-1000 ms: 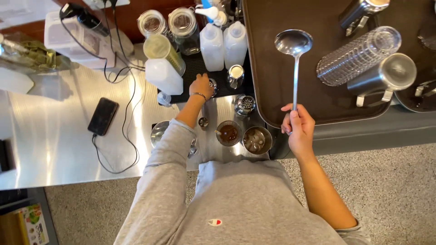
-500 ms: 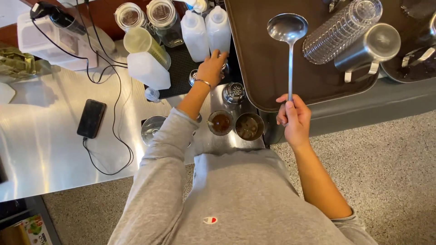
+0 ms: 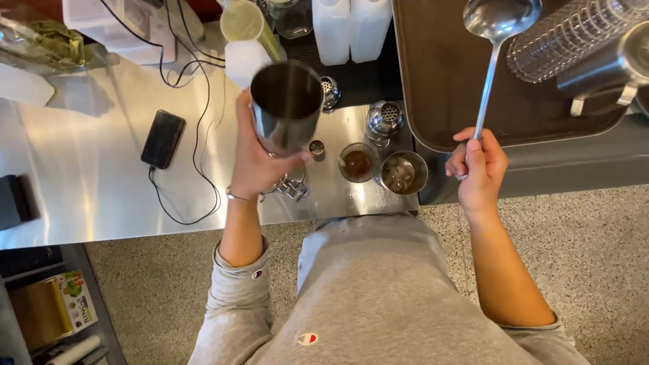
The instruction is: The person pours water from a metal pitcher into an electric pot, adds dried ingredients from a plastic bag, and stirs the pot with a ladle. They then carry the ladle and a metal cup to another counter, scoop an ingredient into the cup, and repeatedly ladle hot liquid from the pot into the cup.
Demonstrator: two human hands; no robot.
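While bottles (image 3: 351,27) crowd behind, left hand (image 3: 253,165) grips shaker (image 3: 287,105).

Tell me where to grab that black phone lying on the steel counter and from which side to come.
Take the black phone across its two long edges, coming straight down from above. It lies flat on the steel counter, so only those thin edges offer a pinch. Grip near the upper half, since the black cable seems to leave its lower end.

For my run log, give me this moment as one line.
left hand: grips steel shaker cup, raised above counter | right hand: holds ladle by handle, bowl over brown tray
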